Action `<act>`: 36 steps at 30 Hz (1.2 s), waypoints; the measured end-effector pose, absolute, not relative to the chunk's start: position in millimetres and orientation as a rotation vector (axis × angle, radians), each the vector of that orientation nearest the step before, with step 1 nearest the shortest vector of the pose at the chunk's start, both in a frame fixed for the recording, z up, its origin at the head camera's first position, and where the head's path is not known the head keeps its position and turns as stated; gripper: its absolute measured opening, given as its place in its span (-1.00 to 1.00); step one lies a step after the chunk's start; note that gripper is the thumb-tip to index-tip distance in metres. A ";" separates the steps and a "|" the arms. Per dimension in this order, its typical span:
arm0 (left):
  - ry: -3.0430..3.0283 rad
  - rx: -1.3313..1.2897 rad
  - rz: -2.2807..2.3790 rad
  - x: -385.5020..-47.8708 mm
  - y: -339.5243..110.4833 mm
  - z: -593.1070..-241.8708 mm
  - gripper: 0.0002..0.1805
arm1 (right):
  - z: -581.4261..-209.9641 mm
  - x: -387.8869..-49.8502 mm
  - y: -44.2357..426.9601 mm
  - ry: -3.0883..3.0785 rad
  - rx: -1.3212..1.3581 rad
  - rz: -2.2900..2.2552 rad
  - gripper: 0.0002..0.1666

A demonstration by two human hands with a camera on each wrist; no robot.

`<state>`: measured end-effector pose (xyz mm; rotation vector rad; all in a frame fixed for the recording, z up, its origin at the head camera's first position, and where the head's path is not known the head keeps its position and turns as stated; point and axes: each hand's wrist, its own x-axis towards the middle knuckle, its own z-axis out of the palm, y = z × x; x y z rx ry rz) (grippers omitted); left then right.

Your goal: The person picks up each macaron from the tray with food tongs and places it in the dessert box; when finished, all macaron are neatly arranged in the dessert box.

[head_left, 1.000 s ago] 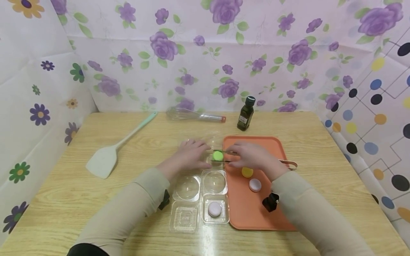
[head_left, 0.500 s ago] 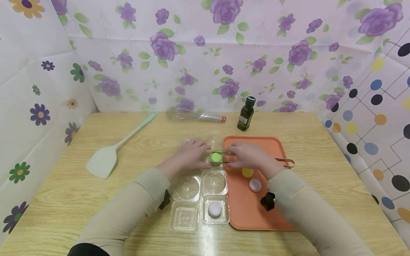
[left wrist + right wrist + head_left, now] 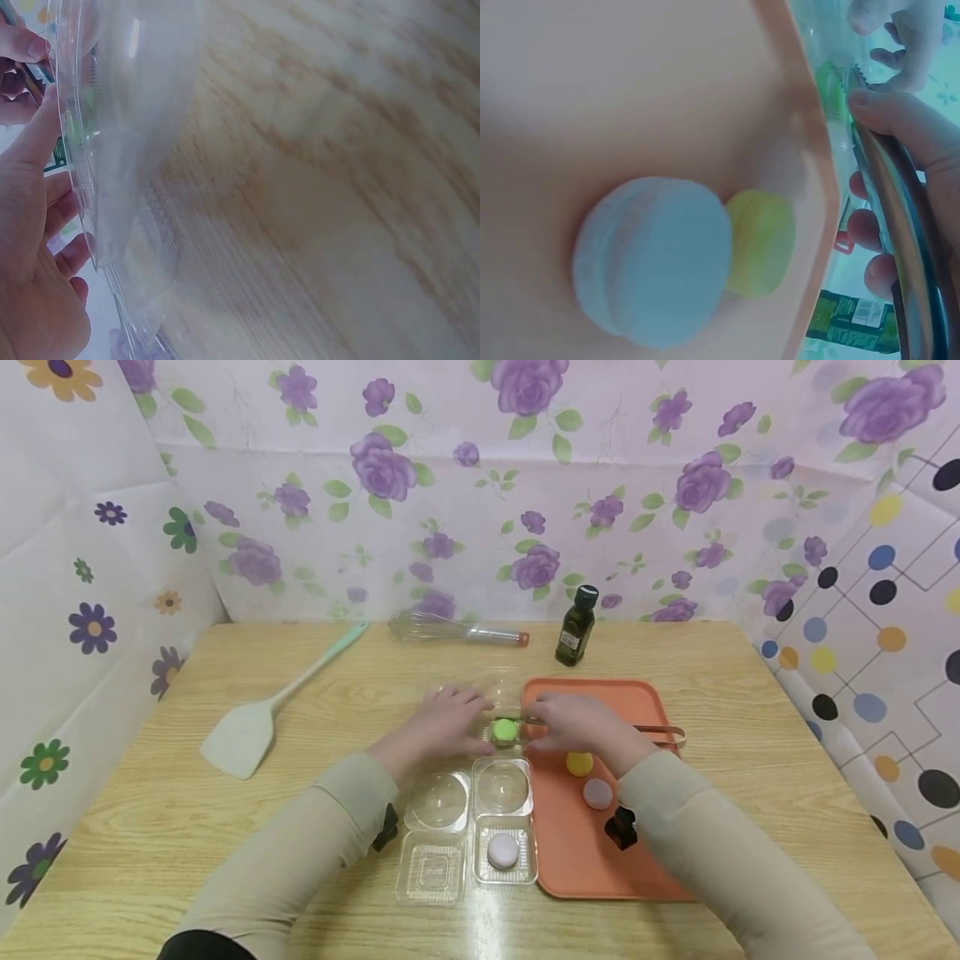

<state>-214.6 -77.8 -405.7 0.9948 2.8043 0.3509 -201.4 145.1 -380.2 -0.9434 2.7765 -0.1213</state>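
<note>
My right hand (image 3: 577, 725) grips metal tongs (image 3: 660, 730), their handle end pointing right over the orange tray. The tongs' tips reach a green macaron (image 3: 506, 731) in a compartment of the far clear plastic box (image 3: 506, 693); whether they still squeeze it cannot be made out. My left hand (image 3: 442, 727) holds that box from the left, thumb and fingers at its rim (image 3: 75, 150). A yellow macaron (image 3: 579, 764) and a pale lilac macaron (image 3: 597, 793) lie on the tray (image 3: 592, 860), partly under my right wrist. They look large in the right wrist view.
Two more hinged clear boxes stand nearer, the left one (image 3: 432, 868) bare and the right one (image 3: 502, 787) bearing a lilac macaron (image 3: 503, 851). Behind are a whisk (image 3: 457, 631) and a dark bottle (image 3: 575, 627). A pale spatula (image 3: 243, 735) lies left.
My right hand and the tongs have shifted slightly left. The green macaron has moved a little left and down within the far box. My left hand stays in place.
</note>
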 end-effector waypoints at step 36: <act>2.831 0.982 0.325 -212.6 -78.5 -408.2 -0.16 | -359.8 -198.6 134.2 2.757 -0.898 0.079 -0.48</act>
